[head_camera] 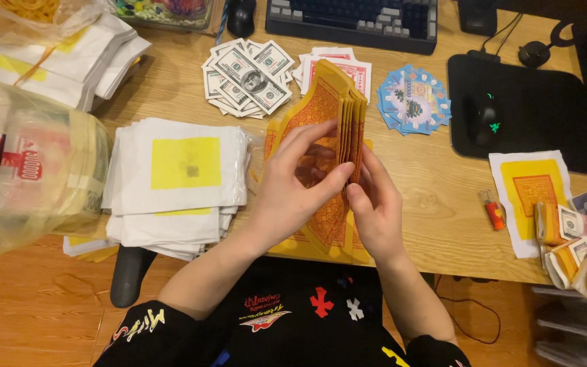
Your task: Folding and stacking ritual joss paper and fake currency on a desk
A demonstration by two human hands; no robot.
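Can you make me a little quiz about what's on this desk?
1. True or false: both hands hold the yellow sheets.
2. What lies right of the sheets? A) blue cards B) a cup C) scissors
3. Fill in: the small lighter is ___ in colour.

Key: 1 true: the left hand and right hand both grip them. 2 A. 3 red.

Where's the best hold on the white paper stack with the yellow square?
Probably the right edge of the white paper stack, coming from the right: it lies flat, and that edge faces bare table, while a plastic bag crowds its left side.
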